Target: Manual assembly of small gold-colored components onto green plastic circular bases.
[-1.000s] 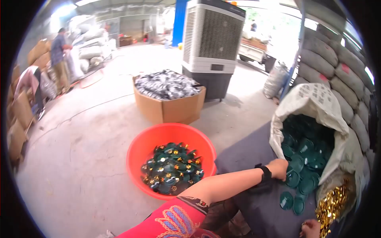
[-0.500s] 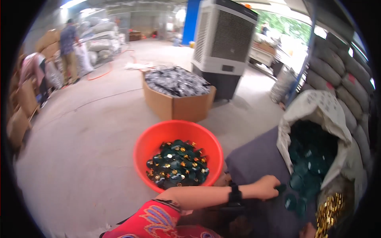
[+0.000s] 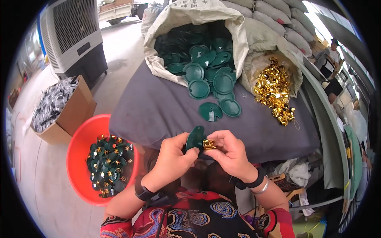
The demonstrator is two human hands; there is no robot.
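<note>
My left hand [image 3: 173,156] grips a dark green plastic disc [image 3: 195,139] by its edge, tilted up on its side. Between the thumb and fingers of my right hand [image 3: 233,154] is a small shiny gold clip [image 3: 208,144], touching or nearly touching the disc's face. A loose green disc [image 3: 210,112] lies on the grey cloth just beyond my hands. More green discs spill from the mouth of a white woven sack [image 3: 155,65]. To the right, gold clips [image 3: 274,87] pour out of a second sack [image 3: 248,71] onto the cloth.
A red basin [image 3: 75,174] at left holds green discs with gold clips attached. Behind it stand a cardboard box [image 3: 75,115] of grey-silver pieces and a large air cooler [image 3: 75,39]. The grey cloth [image 3: 154,115] covers the work surface. Stacked sacks and seated people are at right.
My view has swung right and down to the cloth. My left hand has come from beside the disc pile to in front of me with a disc; my right hand now holds a gold clip against it.
</note>
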